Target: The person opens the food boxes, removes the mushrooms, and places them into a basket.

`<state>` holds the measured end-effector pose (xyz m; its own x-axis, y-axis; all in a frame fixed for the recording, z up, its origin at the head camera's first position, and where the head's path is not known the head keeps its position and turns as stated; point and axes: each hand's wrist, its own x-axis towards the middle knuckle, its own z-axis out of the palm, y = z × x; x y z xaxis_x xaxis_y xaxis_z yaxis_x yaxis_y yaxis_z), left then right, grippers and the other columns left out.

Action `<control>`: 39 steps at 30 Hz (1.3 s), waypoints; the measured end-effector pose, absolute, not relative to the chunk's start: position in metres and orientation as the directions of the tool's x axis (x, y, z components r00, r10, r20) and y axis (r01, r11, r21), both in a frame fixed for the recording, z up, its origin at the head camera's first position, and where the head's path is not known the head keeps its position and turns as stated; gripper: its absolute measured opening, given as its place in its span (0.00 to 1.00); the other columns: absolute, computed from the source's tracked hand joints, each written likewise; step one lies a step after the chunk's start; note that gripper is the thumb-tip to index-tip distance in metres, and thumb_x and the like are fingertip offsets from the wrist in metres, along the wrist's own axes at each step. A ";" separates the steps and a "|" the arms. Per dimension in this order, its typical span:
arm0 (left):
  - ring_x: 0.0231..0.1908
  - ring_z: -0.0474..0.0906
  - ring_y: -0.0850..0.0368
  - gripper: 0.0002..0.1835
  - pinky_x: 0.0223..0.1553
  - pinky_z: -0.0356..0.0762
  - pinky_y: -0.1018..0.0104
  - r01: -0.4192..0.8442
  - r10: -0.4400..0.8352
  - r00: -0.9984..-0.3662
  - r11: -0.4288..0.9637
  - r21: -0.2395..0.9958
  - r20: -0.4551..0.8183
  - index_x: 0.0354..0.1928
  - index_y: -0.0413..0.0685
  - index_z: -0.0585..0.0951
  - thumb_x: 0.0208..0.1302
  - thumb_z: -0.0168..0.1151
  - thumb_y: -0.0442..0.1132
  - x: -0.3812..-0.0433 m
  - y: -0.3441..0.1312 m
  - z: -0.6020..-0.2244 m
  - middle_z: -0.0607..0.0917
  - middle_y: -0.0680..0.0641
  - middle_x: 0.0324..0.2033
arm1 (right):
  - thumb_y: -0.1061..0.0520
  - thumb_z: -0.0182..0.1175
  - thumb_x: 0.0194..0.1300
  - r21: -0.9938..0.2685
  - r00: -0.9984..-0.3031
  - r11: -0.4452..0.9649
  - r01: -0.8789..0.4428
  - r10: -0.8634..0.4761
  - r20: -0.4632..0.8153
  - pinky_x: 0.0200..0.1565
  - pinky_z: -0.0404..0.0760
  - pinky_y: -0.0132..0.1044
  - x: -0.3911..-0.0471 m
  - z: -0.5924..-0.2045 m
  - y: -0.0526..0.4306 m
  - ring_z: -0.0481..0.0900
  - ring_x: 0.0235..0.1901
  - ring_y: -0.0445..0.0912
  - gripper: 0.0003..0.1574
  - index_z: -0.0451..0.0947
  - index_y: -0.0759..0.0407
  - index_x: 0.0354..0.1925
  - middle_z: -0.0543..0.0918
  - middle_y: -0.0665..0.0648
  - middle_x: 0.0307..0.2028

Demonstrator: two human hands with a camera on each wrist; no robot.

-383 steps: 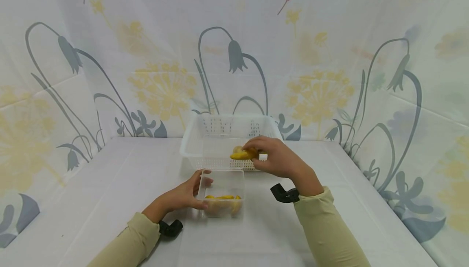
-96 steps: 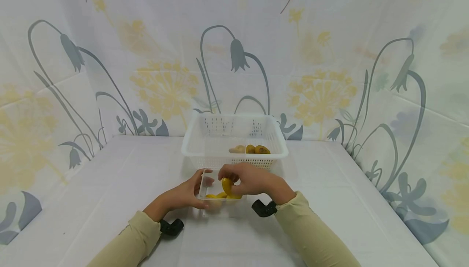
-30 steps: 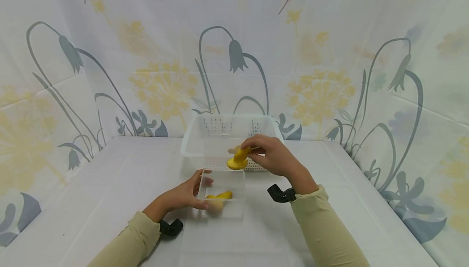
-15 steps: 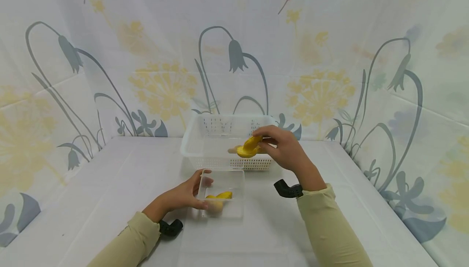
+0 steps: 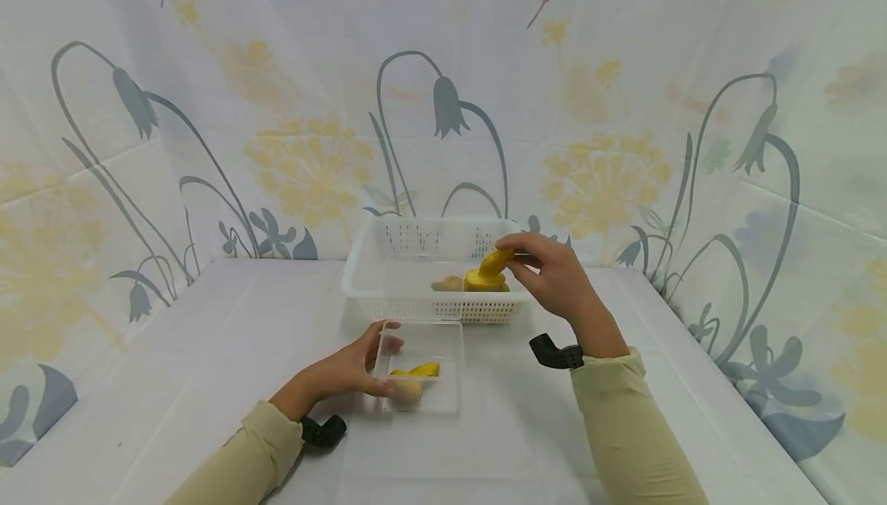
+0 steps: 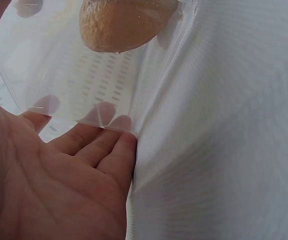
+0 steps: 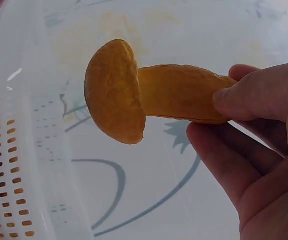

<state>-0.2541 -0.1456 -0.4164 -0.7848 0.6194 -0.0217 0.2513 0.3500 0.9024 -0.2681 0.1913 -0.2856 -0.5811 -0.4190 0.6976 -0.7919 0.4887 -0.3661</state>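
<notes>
A yellow mushroom hangs cap down over the right part of the white basket. My right hand pinches the end of its stem between thumb and fingers. The right wrist view gives the domed cap and thick stem of this mushroom clearly. Nearer to me, my left hand grips the left side of a clear plastic box. Inside that box lies another yellow mushroom, near the left wall. The left wrist view has the fingers against the box wall.
More yellow mushrooms lie in the right half of the basket, partly hidden by its front wall. The basket stands behind the box on a white-covered table. A flower-printed cloth hangs behind and at both sides.
Since reaching into the box, my right hand has lifted a mushroom out and carried it back and right over the basket. Fewer mushrooms lie in the box. The left hand stays put.
</notes>
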 end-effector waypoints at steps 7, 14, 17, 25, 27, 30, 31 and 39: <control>0.69 0.46 0.49 0.53 0.67 0.48 0.47 0.251 0.618 -0.785 0.355 0.901 -0.025 0.66 0.54 0.46 0.44 0.73 0.45 -0.253 -0.145 -0.416 0.64 0.45 0.62 | 0.66 0.58 0.59 -0.365 -0.594 0.524 -0.770 -0.377 0.711 0.43 0.79 0.31 -0.270 -0.285 0.199 0.80 0.44 0.48 0.15 0.76 0.56 0.45 0.80 0.55 0.44; 0.69 0.47 0.47 0.53 0.66 0.49 0.46 0.254 0.615 -0.788 0.363 0.896 -0.026 0.66 0.53 0.46 0.44 0.73 0.45 -0.254 -0.146 -0.417 0.64 0.45 0.62 | 0.64 0.58 0.59 -0.377 -0.638 0.586 -0.717 -0.334 0.694 0.42 0.80 0.33 -0.275 -0.288 0.200 0.79 0.45 0.47 0.13 0.77 0.56 0.43 0.79 0.54 0.47; 0.69 0.47 0.47 0.53 0.66 0.49 0.46 0.253 0.612 -0.790 0.372 0.893 -0.031 0.66 0.54 0.47 0.44 0.72 0.46 -0.254 -0.146 -0.417 0.64 0.45 0.62 | 0.64 0.58 0.59 -0.400 -0.666 0.607 -0.687 -0.305 0.681 0.43 0.80 0.33 -0.278 -0.292 0.200 0.79 0.46 0.48 0.12 0.77 0.56 0.43 0.79 0.55 0.48; 0.69 0.47 0.48 0.53 0.66 0.49 0.47 0.246 0.602 -0.797 0.383 0.890 -0.038 0.66 0.56 0.47 0.43 0.73 0.47 -0.255 -0.145 -0.418 0.64 0.46 0.63 | 0.63 0.59 0.59 -0.468 -0.721 0.627 -0.623 -0.228 0.655 0.43 0.80 0.37 -0.287 -0.300 0.200 0.78 0.45 0.48 0.10 0.77 0.56 0.41 0.77 0.54 0.45; 0.69 0.47 0.48 0.53 0.66 0.50 0.47 0.248 0.602 -0.798 0.383 0.890 -0.037 0.66 0.56 0.47 0.43 0.73 0.46 -0.255 -0.145 -0.418 0.64 0.46 0.62 | 0.62 0.59 0.59 -0.492 -0.738 0.627 -0.604 -0.206 0.643 0.43 0.80 0.37 -0.290 -0.303 0.200 0.77 0.45 0.48 0.09 0.78 0.55 0.40 0.76 0.54 0.45; 0.70 0.46 0.47 0.53 0.66 0.49 0.47 0.249 0.603 -0.797 0.384 0.889 -0.037 0.66 0.55 0.46 0.44 0.73 0.47 -0.255 -0.145 -0.418 0.64 0.46 0.63 | 0.60 0.58 0.60 -0.523 -0.760 0.628 -0.576 -0.177 0.625 0.44 0.80 0.38 -0.293 -0.307 0.199 0.77 0.45 0.48 0.08 0.78 0.56 0.40 0.75 0.55 0.45; 0.70 0.46 0.47 0.53 0.66 0.49 0.47 0.250 0.604 -0.796 0.383 0.889 -0.037 0.66 0.55 0.46 0.44 0.73 0.46 -0.255 -0.145 -0.418 0.64 0.46 0.63 | 0.60 0.57 0.60 -0.526 -0.765 0.632 -0.569 -0.171 0.621 0.44 0.80 0.39 -0.294 -0.307 0.199 0.77 0.45 0.48 0.08 0.79 0.56 0.39 0.75 0.55 0.45; 0.69 0.47 0.47 0.54 0.66 0.50 0.47 0.243 0.601 -0.798 0.382 0.892 -0.041 0.66 0.55 0.46 0.43 0.73 0.46 -0.255 -0.145 -0.418 0.64 0.46 0.63 | 0.59 0.57 0.62 -0.484 -0.766 0.685 -0.544 -0.170 0.621 0.43 0.81 0.40 -0.302 -0.319 0.196 0.76 0.46 0.49 0.08 0.80 0.55 0.40 0.76 0.54 0.45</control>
